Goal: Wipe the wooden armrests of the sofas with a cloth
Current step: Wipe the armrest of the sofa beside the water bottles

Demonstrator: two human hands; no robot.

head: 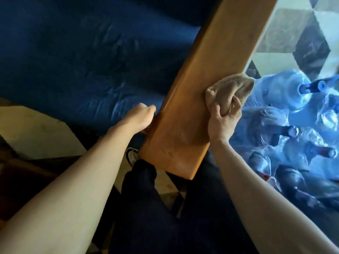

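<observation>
A broad wooden armrest (205, 79) runs diagonally from the upper right down to the middle of the head view. My right hand (222, 123) holds a bunched beige cloth (229, 88) and presses it against the armrest's right edge. On the other side, my left hand (142, 117) grips the armrest's left edge near its front end, fingers curled under the wood. The dark blue sofa seat (82, 61) fills the left and top.
Several large blue plastic water bottles (286, 114) lie packed on the floor right of the armrest. Patterned tiles (300, 32) show at the upper right. My dark trouser legs (165, 208) and a shoe (131, 155) are below the armrest's front end.
</observation>
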